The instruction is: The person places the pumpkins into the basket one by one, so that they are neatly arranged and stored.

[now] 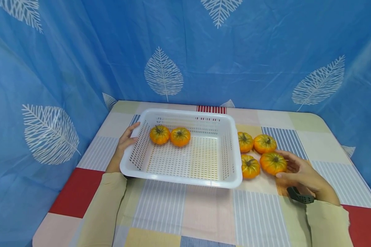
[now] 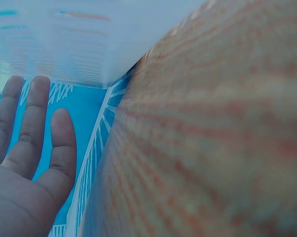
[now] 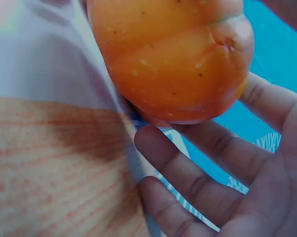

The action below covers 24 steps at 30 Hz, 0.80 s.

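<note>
A white plastic basket [image 1: 185, 183] with slotted walls holds two small orange pumpkins, one [image 1: 159, 134] beside the other [image 1: 180, 137], near its back left. My left hand [image 1: 123, 142] is at the basket's left side, thumb and fingertips against the outer wall. In the left wrist view its fingers [image 2: 32, 118] are extended by the wall. My right hand [image 1: 301, 173] holds a pumpkin [image 1: 273, 163] from its right side, between thumb and fingers. Seen from the right wrist, the pumpkin's underside [image 3: 178, 64] shows, with fingertips along its lower edge.
Right of the basket are three more pumpkins: one [image 1: 245, 141] at the basket's wall, one [image 1: 265, 143] behind the held one, and one [image 1: 250, 167] left of it. A patchwork cloth [image 1: 208, 212] covers the table. Blue leaf-patterned curtains [image 1: 228, 65] hang behind and beside it.
</note>
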Tool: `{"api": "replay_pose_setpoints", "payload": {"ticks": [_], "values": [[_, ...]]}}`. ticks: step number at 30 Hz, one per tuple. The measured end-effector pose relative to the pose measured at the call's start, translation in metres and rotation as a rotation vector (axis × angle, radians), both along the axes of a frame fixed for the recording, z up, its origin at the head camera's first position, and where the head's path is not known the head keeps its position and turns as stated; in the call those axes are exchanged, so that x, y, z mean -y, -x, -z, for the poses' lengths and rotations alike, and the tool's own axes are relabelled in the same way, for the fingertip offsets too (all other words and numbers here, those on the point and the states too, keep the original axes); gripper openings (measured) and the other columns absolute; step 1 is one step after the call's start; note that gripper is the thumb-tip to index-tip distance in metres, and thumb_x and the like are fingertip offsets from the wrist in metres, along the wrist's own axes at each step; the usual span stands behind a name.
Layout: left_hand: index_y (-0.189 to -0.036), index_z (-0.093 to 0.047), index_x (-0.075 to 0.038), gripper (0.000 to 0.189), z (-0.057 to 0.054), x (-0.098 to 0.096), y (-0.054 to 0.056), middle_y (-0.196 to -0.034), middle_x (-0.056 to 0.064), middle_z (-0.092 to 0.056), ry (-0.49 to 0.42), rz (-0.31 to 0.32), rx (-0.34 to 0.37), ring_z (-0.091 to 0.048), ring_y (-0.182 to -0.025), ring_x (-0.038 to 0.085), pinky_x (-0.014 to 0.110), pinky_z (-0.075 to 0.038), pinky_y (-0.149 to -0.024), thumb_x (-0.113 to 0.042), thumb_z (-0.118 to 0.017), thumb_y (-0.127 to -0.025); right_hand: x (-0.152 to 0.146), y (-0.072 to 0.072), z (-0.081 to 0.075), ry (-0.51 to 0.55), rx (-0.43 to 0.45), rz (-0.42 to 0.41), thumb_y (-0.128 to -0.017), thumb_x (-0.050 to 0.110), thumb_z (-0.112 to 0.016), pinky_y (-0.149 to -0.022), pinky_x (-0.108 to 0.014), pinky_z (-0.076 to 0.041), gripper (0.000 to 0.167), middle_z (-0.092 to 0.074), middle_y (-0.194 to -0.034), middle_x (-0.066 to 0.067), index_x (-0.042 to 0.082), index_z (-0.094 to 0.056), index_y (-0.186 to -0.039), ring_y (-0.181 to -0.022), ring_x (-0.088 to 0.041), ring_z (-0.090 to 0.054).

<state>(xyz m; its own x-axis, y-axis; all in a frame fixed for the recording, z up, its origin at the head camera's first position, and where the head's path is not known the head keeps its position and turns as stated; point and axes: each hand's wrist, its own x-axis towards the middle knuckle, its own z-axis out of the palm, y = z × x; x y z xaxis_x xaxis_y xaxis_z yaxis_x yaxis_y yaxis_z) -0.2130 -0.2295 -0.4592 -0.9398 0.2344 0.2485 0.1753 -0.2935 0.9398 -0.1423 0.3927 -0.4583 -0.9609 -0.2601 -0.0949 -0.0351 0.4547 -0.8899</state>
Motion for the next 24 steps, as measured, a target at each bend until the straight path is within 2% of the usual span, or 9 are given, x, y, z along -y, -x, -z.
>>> {"api": "replay_pose_setpoints", "payload": {"ticks": [6, 12, 18, 24], "values": [[-0.149, -0.055, -0.038, 0.064, 0.000, 0.000, 0.000, -0.166, 0.008, -0.028, 0.003, 0.004, 0.013, -0.047, -0.135, 0.022, 0.033, -0.051, -0.102, -0.002, -0.034, -0.100, 0.003, -0.002, -0.004, -0.021, -0.087, 0.003, -0.099, 0.002, -0.074, -0.091, -0.013, -0.049, 0.072, -0.047, -0.140, 0.028, 0.006, -0.040, -0.163, -0.116, 0.006, -0.055], [-0.149, -0.054, -0.038, 0.064, 0.001, 0.000, -0.001, -0.164, 0.005, -0.029, 0.009, 0.005, 0.015, -0.046, -0.136, 0.021, 0.033, -0.050, -0.103, -0.002, -0.033, -0.100, 0.007, -0.002, -0.007, -0.021, -0.182, 0.024, -0.097, -0.005, -0.074, -0.093, -0.007, -0.045, 0.074, -0.046, -0.140, 0.029, 0.003, -0.040, -0.162, -0.116, 0.008, -0.054], [-0.150, -0.053, -0.037, 0.064, 0.000, -0.001, -0.002, -0.164, 0.003, -0.029, 0.010, 0.013, 0.009, -0.043, -0.138, 0.020, 0.032, -0.047, -0.106, -0.002, -0.034, -0.101, 0.015, -0.002, -0.016, -0.016, -0.241, 0.069, -0.095, -0.007, -0.075, -0.094, -0.006, -0.045, 0.078, -0.044, -0.142, 0.027, 0.009, -0.041, -0.165, -0.118, 0.011, -0.052], [-0.151, -0.053, -0.035, 0.064, -0.001, -0.001, -0.003, -0.163, 0.004, -0.030, 0.006, 0.016, -0.010, -0.043, -0.138, 0.020, 0.033, -0.046, -0.106, -0.001, -0.033, -0.101, 0.025, -0.001, -0.028, -0.022, -0.257, 0.074, -0.096, -0.005, -0.075, -0.094, -0.005, -0.044, 0.080, -0.042, -0.147, 0.022, 0.002, -0.036, -0.166, -0.120, 0.011, -0.051]]}}
